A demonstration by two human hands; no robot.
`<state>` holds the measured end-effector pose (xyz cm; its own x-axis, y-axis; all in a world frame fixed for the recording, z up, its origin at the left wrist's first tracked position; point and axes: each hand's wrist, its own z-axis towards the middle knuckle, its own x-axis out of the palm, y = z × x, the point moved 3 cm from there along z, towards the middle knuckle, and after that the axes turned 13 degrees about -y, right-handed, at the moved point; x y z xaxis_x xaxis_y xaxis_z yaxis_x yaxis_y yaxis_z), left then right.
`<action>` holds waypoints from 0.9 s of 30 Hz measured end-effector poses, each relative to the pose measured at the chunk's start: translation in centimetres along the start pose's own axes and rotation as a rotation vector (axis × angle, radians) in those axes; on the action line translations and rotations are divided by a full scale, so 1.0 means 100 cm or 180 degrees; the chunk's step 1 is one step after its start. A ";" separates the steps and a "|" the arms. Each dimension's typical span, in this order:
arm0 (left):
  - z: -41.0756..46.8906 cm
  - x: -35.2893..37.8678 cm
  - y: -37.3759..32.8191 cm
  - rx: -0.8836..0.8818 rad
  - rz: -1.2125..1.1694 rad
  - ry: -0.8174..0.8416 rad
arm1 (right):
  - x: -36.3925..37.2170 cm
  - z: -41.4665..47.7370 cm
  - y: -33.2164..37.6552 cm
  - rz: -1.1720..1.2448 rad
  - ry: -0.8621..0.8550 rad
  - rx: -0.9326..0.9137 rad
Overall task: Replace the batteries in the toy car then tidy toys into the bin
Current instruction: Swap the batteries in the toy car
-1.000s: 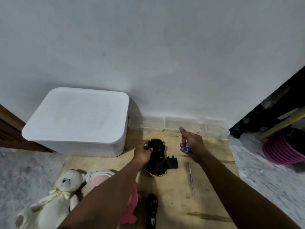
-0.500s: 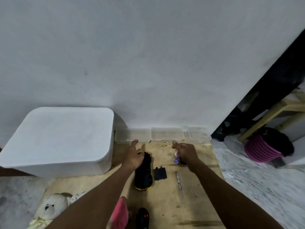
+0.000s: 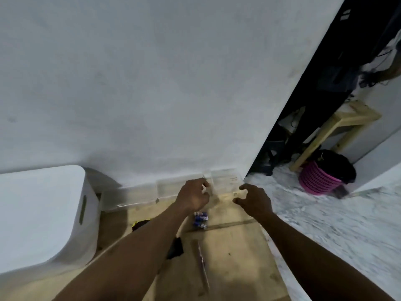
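My left hand [image 3: 193, 196] reaches to the clear plastic boxes [image 3: 225, 178] against the wall. Its fingers curl at a box's front edge, and blur hides whether they grip it. My right hand [image 3: 253, 200] hovers just right of it, thumb and fingers spread in a C, holding nothing. Several blue batteries [image 3: 200, 220] lie on the wooden board [image 3: 234, 253] behind my left wrist. My left forearm covers nearly all of the black and yellow toy car [image 3: 141, 223]. The black battery cover [image 3: 176, 247] and a screwdriver [image 3: 201, 261] lie nearer me. The white lidded bin [image 3: 43, 213] stands at left.
A white wall rises right behind the boxes. To the right is marbled floor [image 3: 325, 224], with a pink basket [image 3: 316, 181] and a wooden stool [image 3: 338, 124] beyond a dark doorway.
My left hand let go of the toy car and moved forward to the clear boxes. My right hand left the blue batteries on the board. The view swung right and up; the plush toys dropped out of view.
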<state>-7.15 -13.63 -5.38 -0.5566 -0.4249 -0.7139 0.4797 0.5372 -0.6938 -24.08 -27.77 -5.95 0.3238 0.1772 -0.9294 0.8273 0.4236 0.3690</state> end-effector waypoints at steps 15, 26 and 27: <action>0.091 0.061 -0.018 0.0597 0.1206 0.0218 | 0.058 0.081 0.029 -0.1250 0.0080 -0.2414; 0.093 0.067 -0.008 0.0757 0.1120 0.0217 | 0.054 0.067 0.045 -0.1319 0.0255 -0.2491; 0.093 0.069 -0.008 0.0778 0.1120 0.0228 | 0.056 0.070 0.042 -0.1226 0.0308 -0.2388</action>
<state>-5.05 -23.75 -10.58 -0.3721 -0.1905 -0.9084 0.7903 0.4482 -0.4177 -15.56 -31.17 -9.64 0.0129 -0.0393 -0.9991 0.3369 0.9410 -0.0327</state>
